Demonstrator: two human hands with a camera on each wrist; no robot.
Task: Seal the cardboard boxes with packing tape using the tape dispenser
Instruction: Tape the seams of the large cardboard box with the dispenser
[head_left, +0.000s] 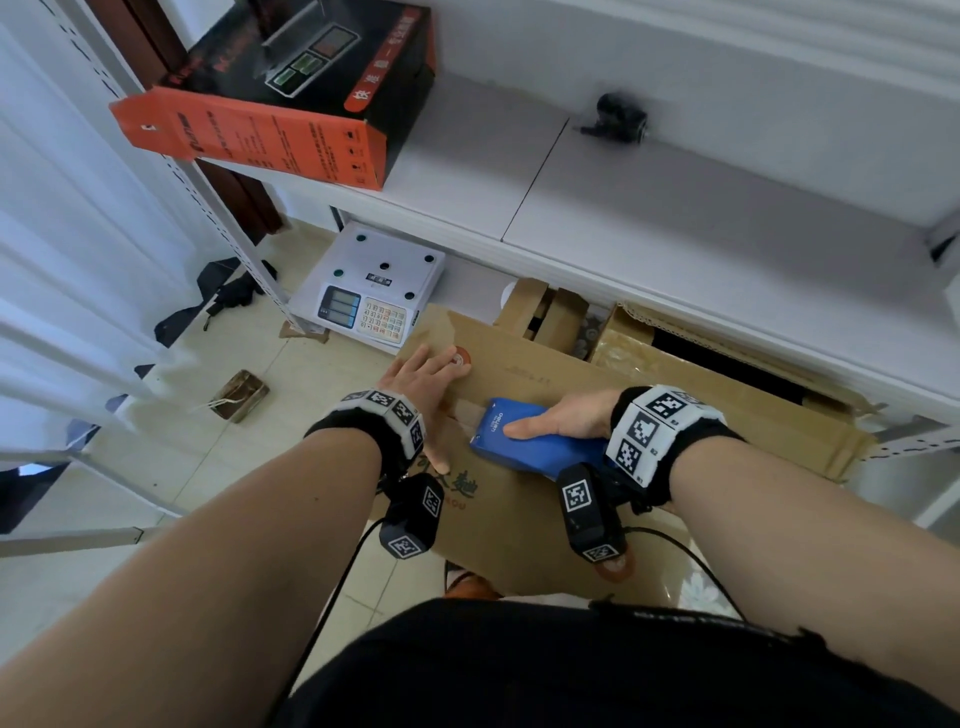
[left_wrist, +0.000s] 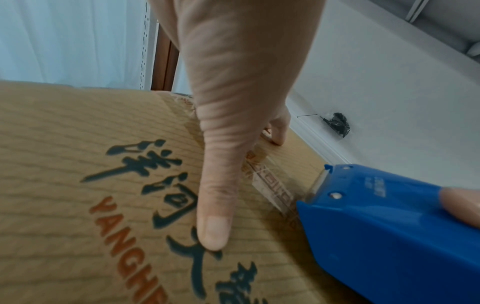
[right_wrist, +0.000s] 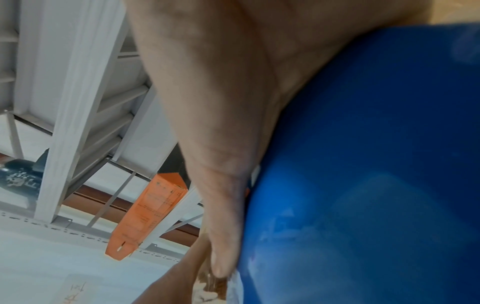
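Gripping blue "deli" dispenser (head_left: 540, 441): right hand (head_left: 566, 422) | left hand (head_left: 423, 384) flat on "YANGHE" box (head_left: 571, 379)

1. The tape dispenser (head_left: 540, 441) is bright blue.
2. The cardboard box (head_left: 649, 410) is tan, printed with dark blue-green characters and orange letters.
3. The wrist bands (head_left: 660, 426) are black with black-and-white square markers.
4. The carton on the shelf (head_left: 291, 104) is orange and black.
5. The scale (head_left: 374, 286) is white, its keypad pale with reddish keys.

Bright even daylight, soft shadows, wide-angle edge distortion, blurry wrist views
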